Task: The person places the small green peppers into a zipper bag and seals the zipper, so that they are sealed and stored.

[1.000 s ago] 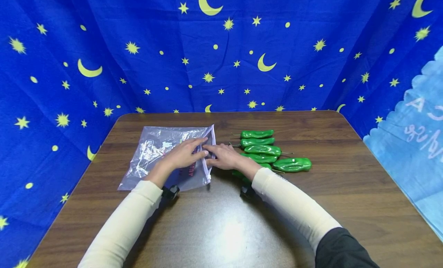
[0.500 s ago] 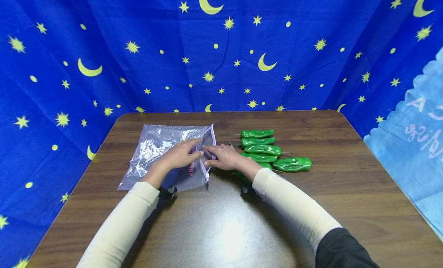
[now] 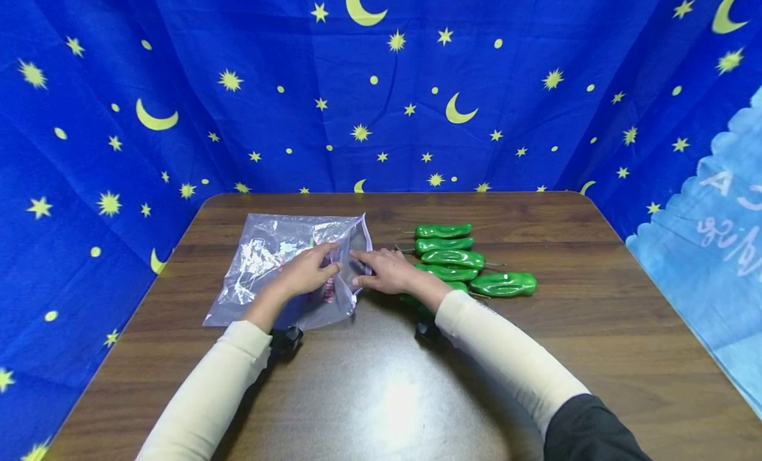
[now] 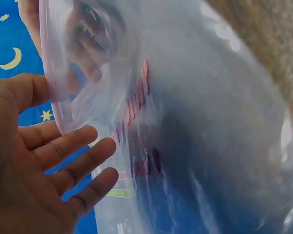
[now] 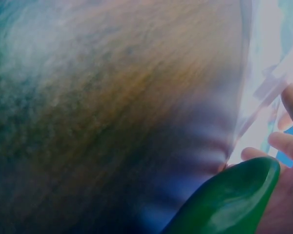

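A clear plastic zip bag [image 3: 262,249] lies on the table with its lilac-edged mouth standing apart on the right side. My left hand [image 3: 302,272] lies over the bag near that mouth, thumb and fingers spread. In the left wrist view, the left hand's fingers [image 4: 95,161] look straight and lie against the clear film. From the right, my right hand [image 3: 389,270] reaches to the bag's mouth, its index finger and thumb apart at the edge. Some of the right hand's fingers [image 4: 83,44] show through the film in the left wrist view.
Several green peppers [image 3: 452,258] lie just right of the right hand, some partly covered by the right wrist. One pepper [image 3: 503,284] sits further right. In the right wrist view, a pepper [image 5: 234,204] looms close. A blue starry curtain [image 3: 286,84] hangs behind the table [image 3: 536,355].
My left hand has drawn back to the left from the bag's mouth, and the gap at the mouth looks wider. The right hand has stayed almost in place. The peppers have not moved.
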`<state>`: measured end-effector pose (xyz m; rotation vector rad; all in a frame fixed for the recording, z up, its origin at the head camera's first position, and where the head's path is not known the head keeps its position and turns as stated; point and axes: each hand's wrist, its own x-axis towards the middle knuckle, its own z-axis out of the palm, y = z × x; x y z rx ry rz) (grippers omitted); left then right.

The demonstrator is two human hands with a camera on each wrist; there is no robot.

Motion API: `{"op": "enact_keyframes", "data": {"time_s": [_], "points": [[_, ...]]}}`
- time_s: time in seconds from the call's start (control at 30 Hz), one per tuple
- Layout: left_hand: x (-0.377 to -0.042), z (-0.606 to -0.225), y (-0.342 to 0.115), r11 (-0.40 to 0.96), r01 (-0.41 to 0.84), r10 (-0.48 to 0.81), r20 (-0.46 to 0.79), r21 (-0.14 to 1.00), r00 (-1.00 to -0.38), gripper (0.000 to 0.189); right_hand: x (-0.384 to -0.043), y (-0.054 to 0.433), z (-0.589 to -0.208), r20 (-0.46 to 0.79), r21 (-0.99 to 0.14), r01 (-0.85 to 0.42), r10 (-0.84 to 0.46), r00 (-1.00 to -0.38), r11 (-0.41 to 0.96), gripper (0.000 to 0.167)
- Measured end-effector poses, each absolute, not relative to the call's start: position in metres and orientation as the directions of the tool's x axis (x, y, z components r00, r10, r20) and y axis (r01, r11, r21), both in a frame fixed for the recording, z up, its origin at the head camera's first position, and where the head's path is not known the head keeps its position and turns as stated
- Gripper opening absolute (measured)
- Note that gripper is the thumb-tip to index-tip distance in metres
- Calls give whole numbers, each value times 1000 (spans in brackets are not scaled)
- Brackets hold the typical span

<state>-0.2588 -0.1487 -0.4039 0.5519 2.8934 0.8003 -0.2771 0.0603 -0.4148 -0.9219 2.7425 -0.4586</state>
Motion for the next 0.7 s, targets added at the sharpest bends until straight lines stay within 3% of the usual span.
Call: {"op": "enact_keyframes", "data": {"time_s": [0.33,0.7], "points": [[-256,-408,-146,680,245,321,19,691,-947,58,-278,63,-414,-52,-376,-571,-632,-773,730,68],[-256,-412,-146,645,214,255,56,733,-965,60,-275,71,-405,-8,-382,-570,-619,-785,727,66]]}}
